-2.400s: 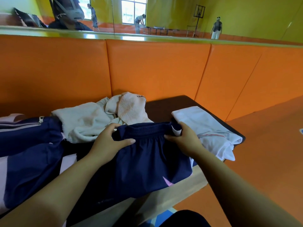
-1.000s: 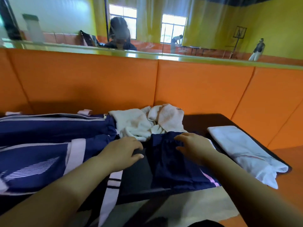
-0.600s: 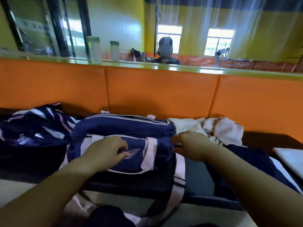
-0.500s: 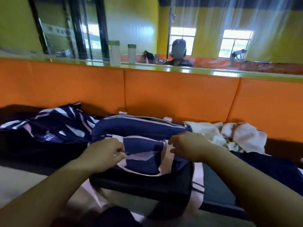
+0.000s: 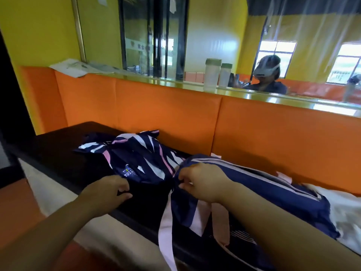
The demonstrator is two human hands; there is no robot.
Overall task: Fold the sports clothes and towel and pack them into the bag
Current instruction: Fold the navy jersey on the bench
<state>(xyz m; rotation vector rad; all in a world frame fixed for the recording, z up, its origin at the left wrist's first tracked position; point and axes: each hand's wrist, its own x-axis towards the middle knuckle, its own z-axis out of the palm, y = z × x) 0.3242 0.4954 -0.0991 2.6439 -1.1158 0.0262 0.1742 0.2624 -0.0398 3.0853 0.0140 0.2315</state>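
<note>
Our right hand (image 5: 201,182) pinches the end of the navy fabric sports bag with pink straps (image 5: 273,198) on the black bench (image 5: 58,145). Our left hand (image 5: 106,192) curls beside the navy striped jersey (image 5: 140,151) lettered "VOLL"; whether it grips anything we cannot tell.

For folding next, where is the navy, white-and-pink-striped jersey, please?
Head view, left of centre: the jersey lies on the dark bench, beyond the left hand, beside the navy bag.

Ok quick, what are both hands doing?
Left hand: curled by the jersey; grip cannot be told.
Right hand: pinches the bag.
</note>
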